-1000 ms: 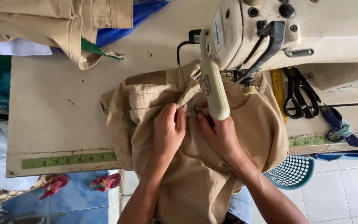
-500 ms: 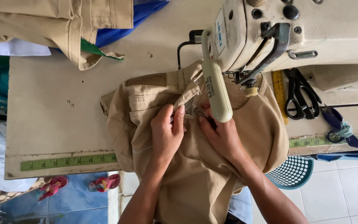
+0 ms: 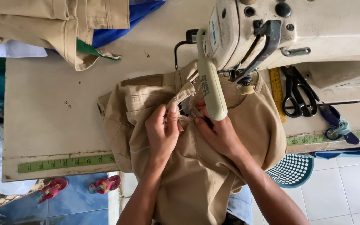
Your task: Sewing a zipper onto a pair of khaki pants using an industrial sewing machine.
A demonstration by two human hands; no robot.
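Note:
Tan trousers (image 3: 196, 175) lie bunched on the sewing table under the head of a cream sewing machine (image 3: 313, 29). My left hand (image 3: 162, 133) pinches the waistband and a belt loop (image 3: 181, 96) of the trousers. My right hand (image 3: 219, 135) presses the cloth just right of it, fingertips partly hidden behind a pale tube lamp (image 3: 210, 89) fixed to the machine. Both hands sit close together, just in front of the needle area, which the machine head and lamp hide.
Black scissors (image 3: 296, 91) and a yellow ruler (image 3: 276, 93) lie right of the machine. More tan garments (image 3: 55, 25) are piled at the back left over blue cloth. A green tape measure (image 3: 65, 162) runs along the table's front edge (image 3: 42, 173). A blue basket (image 3: 290, 170) stands on the floor.
Both hands have stayed on the waistband; my left fingers have shifted slightly on the belt loop. The view has tilted a little.

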